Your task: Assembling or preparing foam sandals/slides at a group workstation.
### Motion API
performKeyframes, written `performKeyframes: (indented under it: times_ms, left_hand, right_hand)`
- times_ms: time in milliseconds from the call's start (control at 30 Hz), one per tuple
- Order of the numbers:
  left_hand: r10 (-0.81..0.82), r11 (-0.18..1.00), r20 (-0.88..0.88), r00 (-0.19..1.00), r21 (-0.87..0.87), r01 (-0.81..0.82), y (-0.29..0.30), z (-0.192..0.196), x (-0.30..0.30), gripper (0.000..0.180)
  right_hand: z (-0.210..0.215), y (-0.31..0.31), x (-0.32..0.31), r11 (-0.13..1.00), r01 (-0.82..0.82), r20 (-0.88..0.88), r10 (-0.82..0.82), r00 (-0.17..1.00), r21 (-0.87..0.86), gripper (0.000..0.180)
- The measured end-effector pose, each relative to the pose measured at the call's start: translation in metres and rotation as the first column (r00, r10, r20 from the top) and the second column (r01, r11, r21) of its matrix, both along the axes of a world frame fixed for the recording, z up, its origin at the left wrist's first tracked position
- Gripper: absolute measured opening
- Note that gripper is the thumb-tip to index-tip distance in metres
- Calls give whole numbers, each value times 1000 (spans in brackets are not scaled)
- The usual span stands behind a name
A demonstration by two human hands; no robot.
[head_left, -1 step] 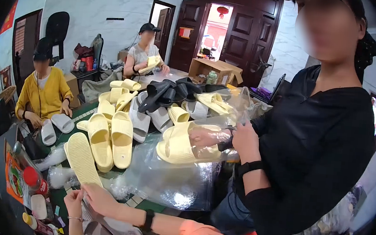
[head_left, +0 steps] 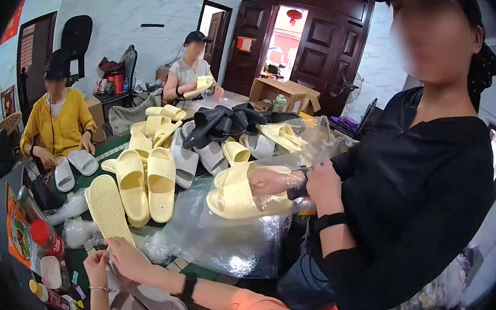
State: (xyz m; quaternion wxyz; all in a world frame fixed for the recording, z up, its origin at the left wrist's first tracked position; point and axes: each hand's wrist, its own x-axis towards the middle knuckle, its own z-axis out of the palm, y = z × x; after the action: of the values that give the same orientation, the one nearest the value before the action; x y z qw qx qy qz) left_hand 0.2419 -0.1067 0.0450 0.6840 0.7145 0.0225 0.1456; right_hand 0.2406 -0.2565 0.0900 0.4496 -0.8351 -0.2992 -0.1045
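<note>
At the lower left, my left hand has its fingertips pinched together; what they hold, if anything, is too small to make out. Right beside it, my right hand has its fingers bent at the heel end of a yellow slipper lying sole up; its grip is hidden. Grey slippers lie below my right forearm. A pair of yellow slippers stands behind. At the right, a person in black has one hand in a clear plastic bag with yellow slippers.
Black slippers top a heap of yellow and grey ones mid-table. A red-lidded jar and a yellow-capped bottle stand at the left edge. Two more people sit across, one in yellow. A cardboard box stands behind.
My right hand has shifted slightly, its fingers now a little further onto the yellow slipper's heel end. My left hand stays about where it was.
</note>
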Motion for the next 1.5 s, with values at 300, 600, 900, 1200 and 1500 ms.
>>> performKeyframes:
  times_ms: [300, 600, 900, 1200, 1500]
  left_hand:
    - [14, 937, -53, 999, -347, -31, 16, -39, -6, 15]
    - [146, 916, -23, 989, -373, -144, 5, -45, -9, 12]
    - [99, 993, -170, 981, -48, -108, 16, -24, -27, 25]
    - [105, 963, -88, 991, -238, -123, 1, -26, -16, 16]
    - [164, 973, -126, 978, -143, -182, 1, -23, -30, 15]
  right_hand:
    - [-63, 39, 26, 952, -120, -315, 210, 925, 283, 14]
    - [-66, 29, 10, 917, 23, -303, 108, 947, 399, 11]
    - [-64, 44, 0, 767, 20, -473, 376, 797, 642, 16]
    - [-68, 31, 16, 867, 7, -400, 223, 889, 498, 10]
    - [-78, 35, 5, 933, 30, -292, 82, 953, 359, 8]
